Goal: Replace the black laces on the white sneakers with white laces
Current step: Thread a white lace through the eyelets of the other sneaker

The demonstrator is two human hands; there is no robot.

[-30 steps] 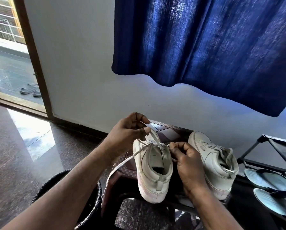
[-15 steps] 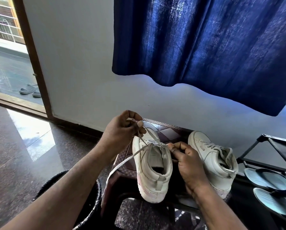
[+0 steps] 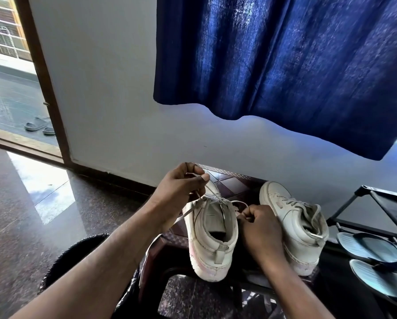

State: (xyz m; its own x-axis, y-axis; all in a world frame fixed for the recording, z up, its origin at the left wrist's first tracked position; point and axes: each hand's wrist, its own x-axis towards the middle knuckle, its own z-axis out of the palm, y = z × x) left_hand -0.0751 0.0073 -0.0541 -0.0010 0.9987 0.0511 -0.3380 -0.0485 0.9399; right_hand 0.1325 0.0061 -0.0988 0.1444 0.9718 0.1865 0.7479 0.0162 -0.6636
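Left hand (image 3: 176,192), right hand (image 3: 259,229): both are seen bare; forearms (image 3: 105,261) are left uncovered as far as shown.

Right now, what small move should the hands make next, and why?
Probably pull both ends of the lace apart to snug it. The left hand pinches one end above the near sneaker, the right hand pinches the other beside it, and it looks slack between them.

**No Readable Text**

Nothing legible in view. The near sneaker (image 3: 212,238), the far sneaker (image 3: 294,224) and the white lace (image 3: 190,209) show no word, brand mark or number that can be read — any marking is too small or blurred.
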